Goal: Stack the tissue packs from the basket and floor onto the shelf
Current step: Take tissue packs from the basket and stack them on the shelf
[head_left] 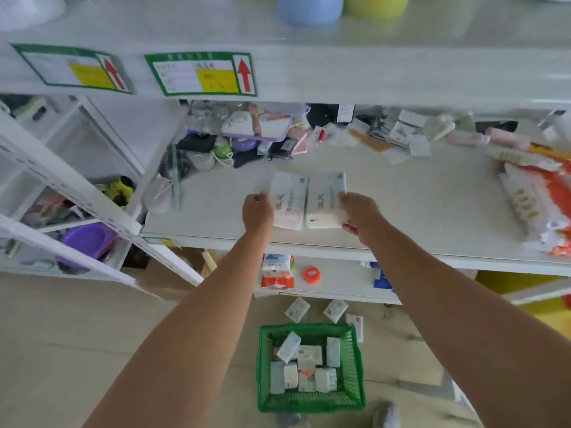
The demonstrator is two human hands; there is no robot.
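Note:
Two white tissue packs lie side by side on the white shelf [401,199], near its front edge. My left hand [257,211] grips the left pack [289,200] at its left side. The right pack [324,200] is held at its right side by my right hand [360,213]. On the floor below stands a green basket [355,366] holding several more packs [309,366]. Three loose packs [297,309] lie on the floor just behind the basket.
Clutter of small goods fills the back of the shelf [247,134]. Orange-and-white packages [537,196] lie at its right end. A lower shelf holds a red-white pack [277,271] and an orange tape roll [311,274]. A white rack [77,196] stands left with a purple basin [88,242].

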